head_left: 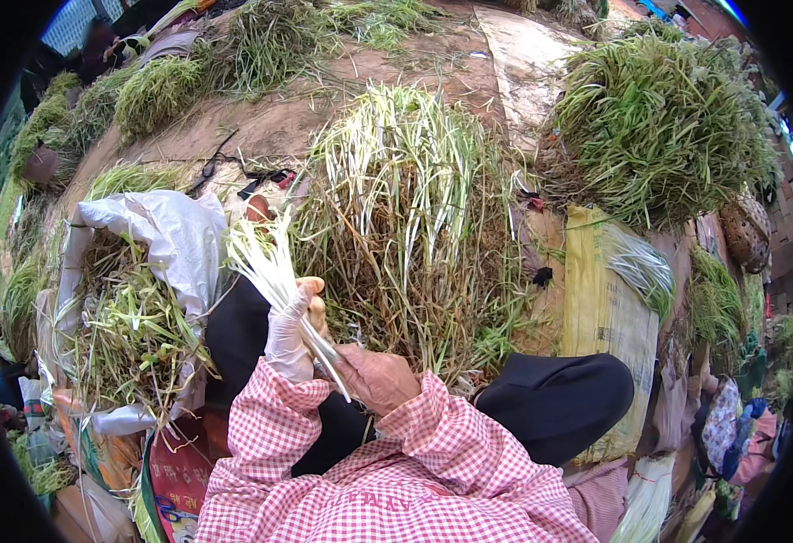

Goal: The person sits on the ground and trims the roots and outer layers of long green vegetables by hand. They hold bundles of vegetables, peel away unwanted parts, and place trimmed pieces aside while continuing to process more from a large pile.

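A small bunch of pale, thin vegetable stalks (264, 261) slants up and away from me. My left hand (292, 336), in a thin whitish glove with fingertips bare, is closed around it. My bare right hand (379, 377) meets the lower ends of the stalks. Its fingers curl underneath and are mostly hidden, so its grip is unclear. Just beyond both hands lies a large heap of the same plants (410, 224), with white stalks on top and brown, withered leaves on the near side.
An open white woven sack (152, 224) of leafy trimmings stands at left. On the right, a bundle of white stalks (640, 265) rests on a yellow woven sack (583, 271). Behind is a tall green pile (661, 129). Another pale bundle (647, 495) lies lower right.
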A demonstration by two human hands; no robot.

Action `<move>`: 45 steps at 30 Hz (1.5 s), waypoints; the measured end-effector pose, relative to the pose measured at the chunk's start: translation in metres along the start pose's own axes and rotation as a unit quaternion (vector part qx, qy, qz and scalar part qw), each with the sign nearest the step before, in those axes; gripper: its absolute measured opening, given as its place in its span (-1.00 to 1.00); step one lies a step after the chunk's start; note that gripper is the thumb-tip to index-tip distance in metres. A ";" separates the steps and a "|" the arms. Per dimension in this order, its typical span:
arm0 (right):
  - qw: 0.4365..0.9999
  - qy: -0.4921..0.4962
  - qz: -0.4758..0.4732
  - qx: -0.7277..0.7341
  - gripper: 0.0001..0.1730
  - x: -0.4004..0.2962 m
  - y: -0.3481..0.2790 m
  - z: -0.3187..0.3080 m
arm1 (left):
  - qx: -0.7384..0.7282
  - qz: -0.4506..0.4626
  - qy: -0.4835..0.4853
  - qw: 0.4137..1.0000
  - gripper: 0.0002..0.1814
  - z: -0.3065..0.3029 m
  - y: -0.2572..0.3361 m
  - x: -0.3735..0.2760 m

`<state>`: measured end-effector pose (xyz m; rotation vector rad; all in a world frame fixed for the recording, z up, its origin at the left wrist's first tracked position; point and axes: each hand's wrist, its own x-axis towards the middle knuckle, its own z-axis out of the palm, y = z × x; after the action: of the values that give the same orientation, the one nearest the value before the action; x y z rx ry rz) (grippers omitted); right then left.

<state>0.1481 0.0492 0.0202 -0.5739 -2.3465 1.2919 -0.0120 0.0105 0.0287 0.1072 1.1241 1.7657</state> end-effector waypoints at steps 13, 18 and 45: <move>0.962 0.115 0.245 -0.026 -0.70 0.017 0.101 -0.020 | 0.070 -0.007 0.020 0.997 -0.84 0.022 -0.020 -0.012; 0.978 0.149 0.148 -0.009 -0.76 0.010 0.048 -0.015 | 0.172 -0.017 0.039 0.984 -0.79 0.039 -0.040 -0.005; 0.799 -0.002 0.236 0.553 -0.67 0.019 0.042 -0.020 | 0.019 -0.008 -0.097 0.995 -0.62 0.039 0.022 -0.013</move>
<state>0.1495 0.0936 -0.0034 -0.7145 -1.0491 2.5137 -0.0002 0.0244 0.0721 0.2864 1.0152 1.6807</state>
